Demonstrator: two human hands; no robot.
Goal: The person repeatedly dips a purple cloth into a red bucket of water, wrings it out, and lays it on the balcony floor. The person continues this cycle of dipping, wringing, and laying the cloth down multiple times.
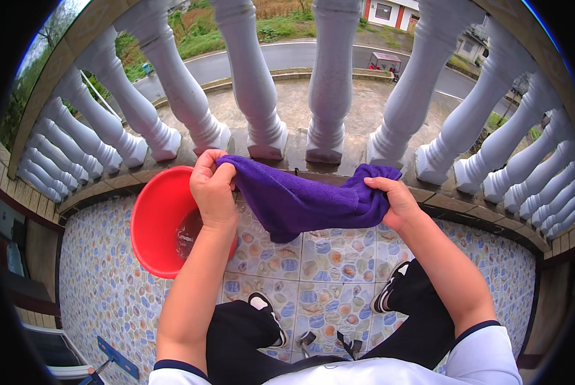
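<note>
A purple towel (311,197) hangs slack between my two hands, above the tiled floor and close to the balustrade. My left hand (213,190) pinches one corner of it, over the right side of a red plastic basin (155,226). At the other end, my right hand (395,199) grips a bunched part of the cloth, thumb on top. Some liquid (187,236) lies in the bottom of the basin, partly hidden by my left forearm.
White balusters (330,86) curve across the front on a wet ledge (297,144). My shoes (267,313) rest on the pebble-patterned tiles (335,264). A blue flat mop head (118,357) lies at lower left. Beyond the balusters run a paved yard and a road (287,55).
</note>
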